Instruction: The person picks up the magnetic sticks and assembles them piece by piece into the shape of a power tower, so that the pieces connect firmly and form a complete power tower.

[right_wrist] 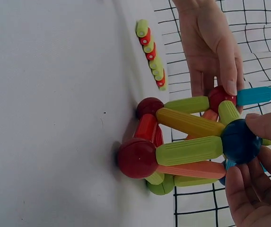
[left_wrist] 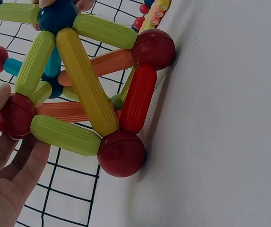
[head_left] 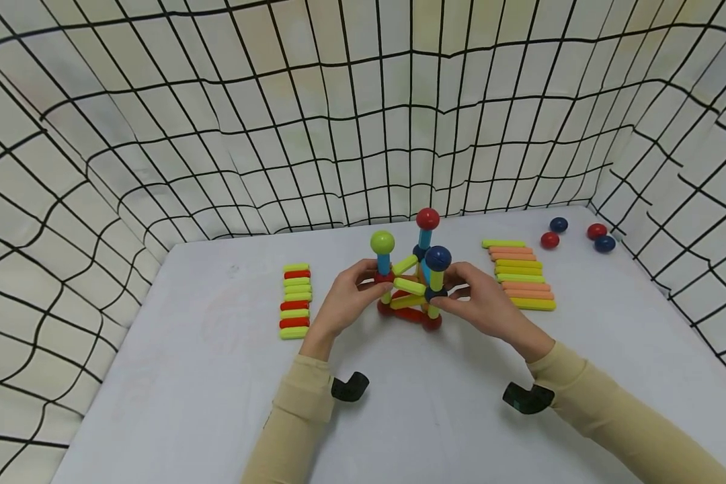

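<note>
A magnetic stick-and-ball structure (head_left: 409, 287) stands on the white table in front of the person. My left hand (head_left: 345, 299) pinches a red ball (left_wrist: 15, 116) at its upper left corner. On the other side, my right hand (head_left: 484, 299) grips a dark blue ball (right_wrist: 240, 141) between thumb and fingers. Above these corners rise short sticks topped by a green ball (head_left: 382, 242), a red ball (head_left: 427, 218) at the back and a blue ball (head_left: 438, 258). A yellow stick (left_wrist: 85, 80) runs diagonally across one side. Red balls (left_wrist: 121, 153) form lower corners on the table.
Left of the structure lies a column of green and red sticks (head_left: 295, 299). Longer yellow, orange and green sticks (head_left: 523, 275) lie in a column to the right. Loose red and blue balls (head_left: 550, 240) sit at the back right. Black-gridded white walls (head_left: 375, 134) enclose the table.
</note>
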A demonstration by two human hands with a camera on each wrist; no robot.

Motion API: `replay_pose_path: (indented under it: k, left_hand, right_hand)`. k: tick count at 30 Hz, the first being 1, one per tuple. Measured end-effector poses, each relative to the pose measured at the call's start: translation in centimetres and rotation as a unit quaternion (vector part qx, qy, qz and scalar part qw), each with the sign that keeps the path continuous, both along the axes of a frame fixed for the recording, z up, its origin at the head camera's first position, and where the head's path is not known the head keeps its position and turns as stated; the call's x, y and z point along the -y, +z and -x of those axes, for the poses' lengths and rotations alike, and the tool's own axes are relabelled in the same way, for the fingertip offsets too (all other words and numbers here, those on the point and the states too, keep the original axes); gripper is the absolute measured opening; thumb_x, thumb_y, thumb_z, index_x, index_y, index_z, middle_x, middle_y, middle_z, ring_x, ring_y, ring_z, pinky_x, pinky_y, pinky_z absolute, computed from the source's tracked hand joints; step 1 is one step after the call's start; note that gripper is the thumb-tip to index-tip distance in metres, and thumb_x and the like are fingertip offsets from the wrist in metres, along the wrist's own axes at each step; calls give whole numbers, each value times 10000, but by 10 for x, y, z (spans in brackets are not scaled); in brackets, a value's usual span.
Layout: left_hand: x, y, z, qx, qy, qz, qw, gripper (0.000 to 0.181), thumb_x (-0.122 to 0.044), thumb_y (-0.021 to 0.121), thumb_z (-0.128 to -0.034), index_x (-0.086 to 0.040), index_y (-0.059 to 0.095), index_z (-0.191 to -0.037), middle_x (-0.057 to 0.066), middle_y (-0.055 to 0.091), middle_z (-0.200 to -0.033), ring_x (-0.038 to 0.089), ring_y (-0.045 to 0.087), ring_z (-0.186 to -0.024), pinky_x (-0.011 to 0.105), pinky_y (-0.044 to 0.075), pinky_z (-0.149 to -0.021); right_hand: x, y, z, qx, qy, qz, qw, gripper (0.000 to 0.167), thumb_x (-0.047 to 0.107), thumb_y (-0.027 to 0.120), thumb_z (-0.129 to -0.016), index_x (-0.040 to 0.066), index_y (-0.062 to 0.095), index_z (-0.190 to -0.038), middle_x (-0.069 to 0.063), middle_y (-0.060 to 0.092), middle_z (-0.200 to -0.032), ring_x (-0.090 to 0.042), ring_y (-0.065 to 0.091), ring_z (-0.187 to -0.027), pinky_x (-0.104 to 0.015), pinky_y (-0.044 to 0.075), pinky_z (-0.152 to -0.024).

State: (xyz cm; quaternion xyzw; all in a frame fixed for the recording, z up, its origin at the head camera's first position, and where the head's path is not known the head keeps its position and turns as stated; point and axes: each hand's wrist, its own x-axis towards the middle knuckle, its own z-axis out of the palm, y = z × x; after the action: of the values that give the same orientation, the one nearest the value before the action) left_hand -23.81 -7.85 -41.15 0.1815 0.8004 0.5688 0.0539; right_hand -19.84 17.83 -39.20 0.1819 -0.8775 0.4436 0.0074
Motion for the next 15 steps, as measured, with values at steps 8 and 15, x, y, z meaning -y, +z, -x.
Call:
replay_pose_path:
  k: [8, 15]
  left_hand:
    - [-2, 1, 2, -75, 32, 9, 10000, 376, -228, 692, -925, -93, 599, -1263, 57, 626, -1205, 213, 555, -1187, 364, 456, -1025]
    - [0, 1, 7, -49, 189, -191, 9996, 412, -221, 686, -929, -111, 571, -1309, 55, 612, -1253, 202, 543, -1219, 359, 452, -1028]
  right_hand:
    - [-19, -9, -6, 597, 134, 643, 9960, 473, 232, 718, -904, 50, 527, -1297, -126, 577, -1248, -294, 573, -1150, -335, 512, -949]
    - [-71, -25, -17, 719, -656, 692, 9928, 516, 343, 630, -957, 67, 497, -1372, -167, 537, -1345, -310, 530, -1217, -98, 446, -890]
